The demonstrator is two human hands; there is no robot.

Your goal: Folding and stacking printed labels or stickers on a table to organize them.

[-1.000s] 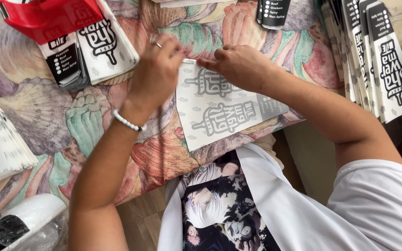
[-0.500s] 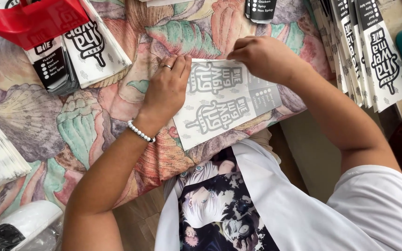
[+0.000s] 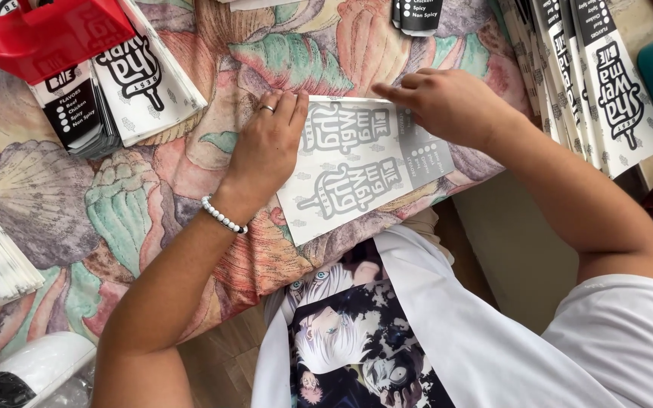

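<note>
While the white printed paper sheet (image 3: 357,162) lies flat on the floral-covered desk (image 3: 153,196), its left edge is pressed by the left hand (image 3: 266,147), fingers together and flat; its top edge is pinched by the right hand (image 3: 447,102).
</note>
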